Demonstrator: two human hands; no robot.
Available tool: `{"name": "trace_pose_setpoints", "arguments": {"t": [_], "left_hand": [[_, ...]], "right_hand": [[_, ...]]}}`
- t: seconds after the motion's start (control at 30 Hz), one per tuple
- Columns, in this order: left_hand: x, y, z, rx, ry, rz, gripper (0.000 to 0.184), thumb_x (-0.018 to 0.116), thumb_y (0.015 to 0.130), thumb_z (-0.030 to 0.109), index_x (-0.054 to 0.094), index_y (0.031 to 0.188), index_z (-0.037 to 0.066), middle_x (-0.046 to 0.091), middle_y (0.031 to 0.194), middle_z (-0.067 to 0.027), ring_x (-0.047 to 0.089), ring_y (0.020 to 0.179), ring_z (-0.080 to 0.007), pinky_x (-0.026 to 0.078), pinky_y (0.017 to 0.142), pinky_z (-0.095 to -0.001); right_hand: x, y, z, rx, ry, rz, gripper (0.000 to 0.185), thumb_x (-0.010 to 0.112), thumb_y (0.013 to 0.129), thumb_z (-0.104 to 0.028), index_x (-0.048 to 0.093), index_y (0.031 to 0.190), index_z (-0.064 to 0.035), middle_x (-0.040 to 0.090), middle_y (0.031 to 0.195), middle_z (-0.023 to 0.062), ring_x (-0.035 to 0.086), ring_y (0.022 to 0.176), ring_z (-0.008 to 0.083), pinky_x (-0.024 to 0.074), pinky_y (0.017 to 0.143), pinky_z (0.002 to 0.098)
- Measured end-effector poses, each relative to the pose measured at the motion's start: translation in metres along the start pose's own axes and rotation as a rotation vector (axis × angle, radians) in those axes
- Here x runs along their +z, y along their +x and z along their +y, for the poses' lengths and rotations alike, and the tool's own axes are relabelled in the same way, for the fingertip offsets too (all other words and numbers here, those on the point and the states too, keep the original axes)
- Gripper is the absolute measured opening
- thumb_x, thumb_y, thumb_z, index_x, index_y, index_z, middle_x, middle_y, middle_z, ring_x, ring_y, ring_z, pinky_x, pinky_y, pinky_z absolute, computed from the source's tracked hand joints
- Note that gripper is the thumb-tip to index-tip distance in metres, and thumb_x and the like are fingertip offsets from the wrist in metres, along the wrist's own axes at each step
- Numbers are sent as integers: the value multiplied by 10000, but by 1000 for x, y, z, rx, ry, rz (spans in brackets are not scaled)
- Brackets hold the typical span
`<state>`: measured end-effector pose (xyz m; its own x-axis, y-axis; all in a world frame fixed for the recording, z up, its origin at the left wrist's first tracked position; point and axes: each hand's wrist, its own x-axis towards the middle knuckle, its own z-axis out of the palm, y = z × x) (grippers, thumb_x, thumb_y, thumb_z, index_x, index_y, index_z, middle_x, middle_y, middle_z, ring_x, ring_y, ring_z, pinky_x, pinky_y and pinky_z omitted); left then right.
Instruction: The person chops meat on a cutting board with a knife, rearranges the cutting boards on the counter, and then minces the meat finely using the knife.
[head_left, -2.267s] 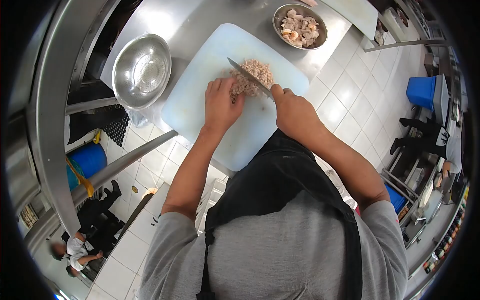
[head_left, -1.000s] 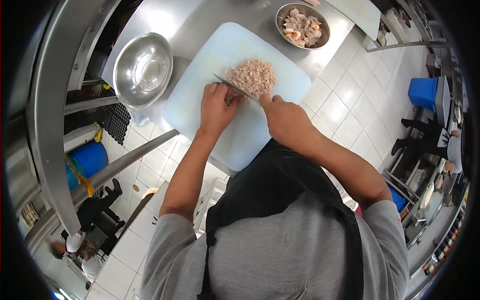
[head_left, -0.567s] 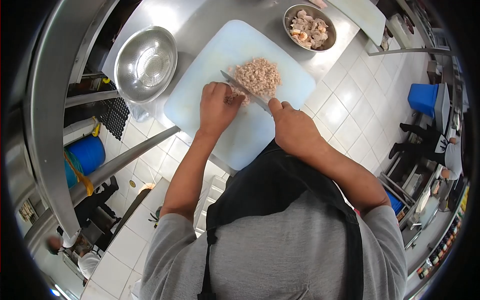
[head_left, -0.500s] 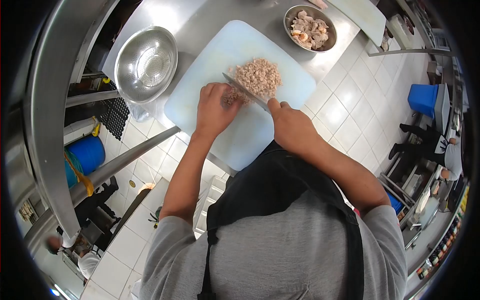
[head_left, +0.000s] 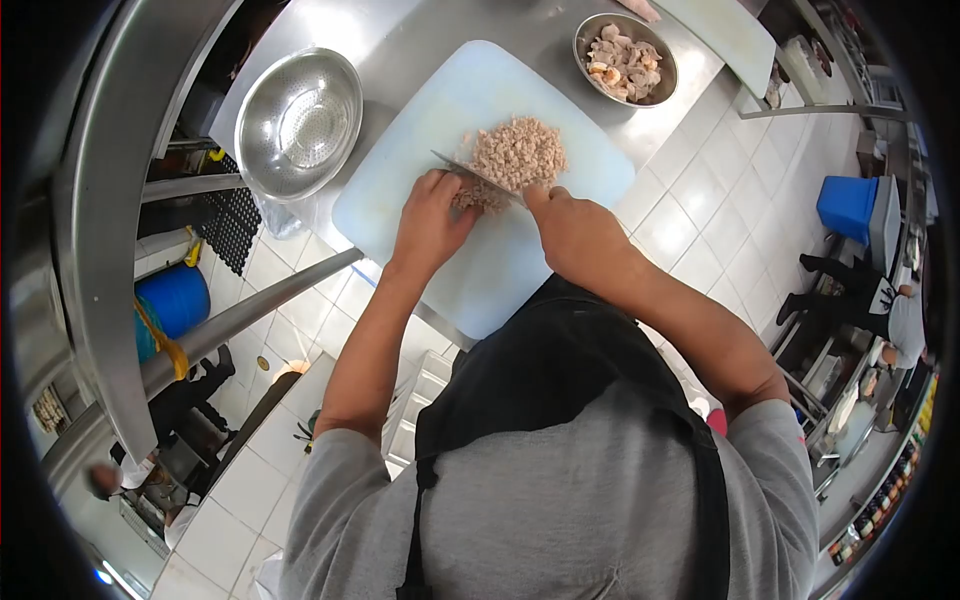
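Note:
A knife (head_left: pixel 476 178) is gripped by its handle in my right hand (head_left: pixel 582 238), with the blade slanting up and left over the white cutting board (head_left: pixel 400 150). Just beyond the blade lies a heap of finely chopped, pinkish-beige meat (head_left: pixel 522 150). On the near side of the blade, my left hand (head_left: pixel 432 225) has its fingers curled onto a smaller lot of chopped meat (head_left: pixel 482 198), with the fingertips partly hidden. The blade lies close to those fingers, between the two lots.
A perforated metal colander (head_left: pixel 300 125) stands left of the board on the steel table (head_left: pixel 395 30). At the back right is a metal bowl (head_left: pixel 625 60) of larger meat pieces. Another white board (head_left: pixel 715 40) lies beyond it. Other people are farther off at both sides.
My right hand has shifted slightly left and away from me, turning the knife so its tip points more to the left. My left hand stays nearly in place at the small lot.

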<state>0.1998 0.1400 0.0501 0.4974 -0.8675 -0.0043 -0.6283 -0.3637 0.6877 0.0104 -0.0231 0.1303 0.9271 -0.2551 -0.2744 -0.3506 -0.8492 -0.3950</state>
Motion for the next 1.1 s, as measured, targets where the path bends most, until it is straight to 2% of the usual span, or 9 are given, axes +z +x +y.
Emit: {"name": "trace_pose_setpoints", "arguments": {"t": [0.27, 0.33, 0.43, 0.53, 0.63, 0.73, 0.83, 0.93, 1.1], "left_hand": [[6, -5, -12, 0, 45, 63, 267, 854, 840, 105, 722, 1064, 46, 711, 1085, -143, 670, 1077, -390, 565, 925, -484], [5, -8, -6, -18, 17, 93, 245, 844, 841, 92, 725, 1051, 51, 715, 1060, -135, 672, 1058, -388, 565, 912, -484], [7, -16, -3, -26, -7, 177, 206, 833, 847, 78, 730, 1024, 63, 719, 1019, -111, 673, 1024, -376, 565, 884, -480], [14, -18, -3, 28, 36, 229, 162, 828, 855, 72, 737, 989, 75, 717, 980, -89, 674, 980, -359, 567, 851, -471], [16, -19, -3, 15, 25, 264, 114, 821, 867, 72, 746, 952, 81, 715, 958, -83, 674, 935, -349, 568, 824, -467], [18, -24, -4, -16, 30, 285, 91, 822, 876, 84, 758, 941, 83, 715, 949, -89, 677, 919, -348, 569, 815, -466], [22, -25, -4, -29, 48, 253, 94, 822, 875, 98, 766, 948, 80, 716, 952, -98, 680, 932, -347, 572, 826, -467], [19, -29, 0, -45, 47, 240, 112, 801, 862, 92, 769, 967, 73, 719, 958, -106, 681, 946, -350, 574, 843, -469], [16, -34, -6, -30, 77, 253, 184, 770, 848, 46, 767, 1032, 54, 737, 954, -117, 710, 926, -327, 588, 842, -447]], "right_hand": [[15, 3, 2, -6, 25, -34, 245, 576, 955, -7, 518, 1191, 21, 690, 952, 248, 765, 761, 401, 622, 650, 491], [-4, 5, 0, -23, 4, -80, 241, 571, 956, -6, 512, 1188, 23, 688, 958, 259, 763, 771, 413, 622, 656, 500], [-9, -4, -8, 77, 98, -139, 358, 582, 895, 49, 502, 1244, 30, 685, 1010, 280, 745, 839, 474, 606, 725, 562], [15, 1, -4, 45, 130, -102, 339, 581, 894, 49, 506, 1224, 29, 683, 1008, 282, 746, 833, 476, 605, 723, 566], [3, 6, -5, -45, 13, -78, 230, 578, 961, -15, 514, 1180, 20, 686, 984, 266, 759, 780, 436, 620, 666, 519], [-11, -4, -15, 51, 99, -167, 320, 577, 898, 52, 499, 1207, 31, 681, 1007, 286, 746, 847, 485, 608, 734, 569], [19, -2, -8, 47, 108, -106, 305, 581, 898, 49, 499, 1191, 30, 678, 999, 282, 745, 842, 482, 606, 727, 568], [14, 7, -8, -67, 12, -29, 210, 577, 978, -35, 524, 1177, 9, 684, 966, 253, 760, 752, 412, 620, 632, 495], [18, -4, -9, -49, 30, -49, 203, 579, 974, -31, 526, 1166, 10, 684, 959, 250, 761, 748, 405, 618, 619, 488]]}}
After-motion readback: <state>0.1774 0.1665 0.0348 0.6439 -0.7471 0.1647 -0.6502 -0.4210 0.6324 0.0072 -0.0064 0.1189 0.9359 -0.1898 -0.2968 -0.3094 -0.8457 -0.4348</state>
